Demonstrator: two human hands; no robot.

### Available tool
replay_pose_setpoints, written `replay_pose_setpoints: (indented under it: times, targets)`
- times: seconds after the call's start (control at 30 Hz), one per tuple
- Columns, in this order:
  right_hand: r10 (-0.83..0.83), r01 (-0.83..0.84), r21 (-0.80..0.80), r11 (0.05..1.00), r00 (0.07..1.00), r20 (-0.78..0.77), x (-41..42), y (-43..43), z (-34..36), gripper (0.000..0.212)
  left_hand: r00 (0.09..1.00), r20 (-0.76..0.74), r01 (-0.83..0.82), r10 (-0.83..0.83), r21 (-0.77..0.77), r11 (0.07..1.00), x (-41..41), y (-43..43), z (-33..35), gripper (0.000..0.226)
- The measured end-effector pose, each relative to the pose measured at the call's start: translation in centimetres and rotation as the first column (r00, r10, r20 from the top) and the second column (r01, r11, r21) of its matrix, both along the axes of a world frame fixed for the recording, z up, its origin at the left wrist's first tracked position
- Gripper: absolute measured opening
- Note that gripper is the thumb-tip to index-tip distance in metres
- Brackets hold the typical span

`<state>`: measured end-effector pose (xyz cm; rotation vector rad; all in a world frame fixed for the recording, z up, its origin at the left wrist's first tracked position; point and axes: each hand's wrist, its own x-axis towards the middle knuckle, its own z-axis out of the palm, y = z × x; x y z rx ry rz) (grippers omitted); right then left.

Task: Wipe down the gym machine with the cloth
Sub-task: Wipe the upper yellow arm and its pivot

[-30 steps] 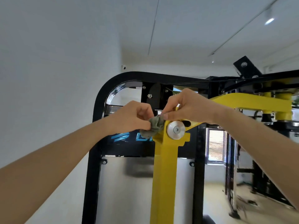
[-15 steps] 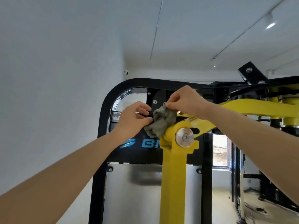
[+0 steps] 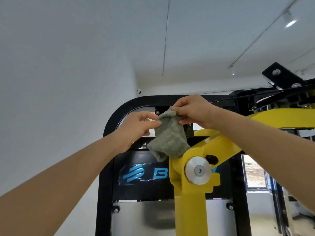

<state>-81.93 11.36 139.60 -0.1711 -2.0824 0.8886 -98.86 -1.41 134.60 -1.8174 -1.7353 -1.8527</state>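
A grey-green cloth (image 3: pixel 167 138) hangs spread out in front of the gym machine, just above the yellow arm (image 3: pixel 192 193) and its silver pivot disc (image 3: pixel 198 170). My left hand (image 3: pixel 138 126) pinches the cloth's upper left edge between thumb and fingers. My right hand (image 3: pixel 192 111) pinches its upper right corner. The cloth's lower edge brushes the top of the yellow pivot housing. Behind it stands the machine's black curved frame (image 3: pixel 117 114) with a blue logo panel (image 3: pixel 136 172).
A white wall is close on the left. A black bracket (image 3: pixel 283 77) and cable run at the upper right above the yellow crossbar (image 3: pixel 288 118). A metal shroud plate (image 3: pixel 144 217) sits low in the frame. A window and other equipment lie at the far right.
Both hands have lifted the cloth off the yellow pivot and pulled it open from a bunched wad into a hanging sheet. The view has tilted slightly upward.
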Motion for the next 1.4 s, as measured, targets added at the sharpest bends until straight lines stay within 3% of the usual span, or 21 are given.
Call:
replay_pose_setpoints:
  times: [0.07,0.2,0.3,0.4,0.5,0.57,0.67,0.77,0.9,1.0,1.07,1.17,1.23,1.33,1.4]
  targets:
    - [-0.018,0.018,0.024,1.0,1.0,-0.019,-0.6,0.8,0.7,0.011,1.0,0.021,0.02,-0.02,-0.003,1.0,-1.1,0.2,0.8,0.013]
    - [0.006,0.001,0.102,0.995,0.998,-0.064,-1.8,0.9,2.9,0.017,0.969,0.105,0.229,-0.223,-0.046,0.972,-3.2,0.2,3.4,0.007]
    - [-0.08,0.092,0.265,0.96,0.995,-0.057,-2.8,0.5,4.7,0.014,0.99,0.049,0.136,-0.133,-0.048,0.99,-5.3,0.2,5.7,0.01]
    - [-0.269,0.328,0.416,0.848,0.943,-0.196,-4.3,0.9,6.2,0.032,0.998,-0.004,0.069,-0.069,0.011,0.998,-7.8,0.3,7.8,0.023]
    - [-0.295,0.404,0.455,0.794,0.91,-0.292,-6.0,1.9,7.2,0.035,0.992,-0.053,0.119,-0.118,0.023,0.993,-9.9,0.8,9.7,0.029]
    - [-0.355,0.459,0.523,0.718,0.888,-0.292,-6.9,2.4,7.7,0.036,0.988,-0.097,0.127,-0.124,0.028,0.992,-10.4,1.4,10.7,0.025]
    - [-0.516,0.542,0.651,0.532,0.817,-0.259,-7.6,2.8,8.4,0.037,0.983,-0.168,0.087,-0.075,0.069,0.994,-10.1,2.8,11.7,0.019]
    - [-0.596,0.564,0.674,0.476,0.771,-0.225,-8.0,3.9,9.3,0.027,0.981,-0.195,0.014,0.021,0.175,0.984,-9.6,5.0,12.2,0.02]
    - [-0.677,0.562,0.66,0.499,0.728,-0.109,-7.9,6.2,10.9,0.039,0.862,-0.408,-0.227,0.301,0.22,0.949,-9.2,7.8,13.4,0.034]
    - [-0.657,0.493,0.594,0.636,0.75,0.081,-7.6,8.2,11.1,0.035,0.697,-0.611,-0.356,0.376,0.16,0.921,-9.2,9.6,13.9,0.022]
    - [-0.677,0.474,0.597,0.647,0.717,0.165,-7.3,9.1,11.2,0.038,0.64,-0.667,-0.415,0.382,0.118,0.902,-9.3,10.1,14.0,0.027]
    - [-0.853,0.51,0.769,0.384,0.515,0.085,-6.7,9.4,11.5,0.052,0.6,-0.687,-0.479,0.411,0.102,0.872,-9.2,10.3,14.6,0.039]
    - [-0.861,0.502,0.807,0.311,0.508,0.016,-6.4,9.0,11.7,0.051,0.535,-0.717,-0.549,0.447,0.106,0.829,-8.8,10.4,14.9,0.049]
    - [-0.746,0.432,0.77,0.47,0.661,0.085,-6.0,9.2,11.7,0.04,0.468,-0.754,-0.563,0.462,0.148,0.813,-8.0,10.5,15.0,0.054]
    - [-0.701,0.404,0.739,0.539,0.702,0.127,-5.9,9.4,11.4,0.044,0.474,-0.764,-0.469,0.438,0.201,0.86,-7.7,10.7,14.9,0.049]
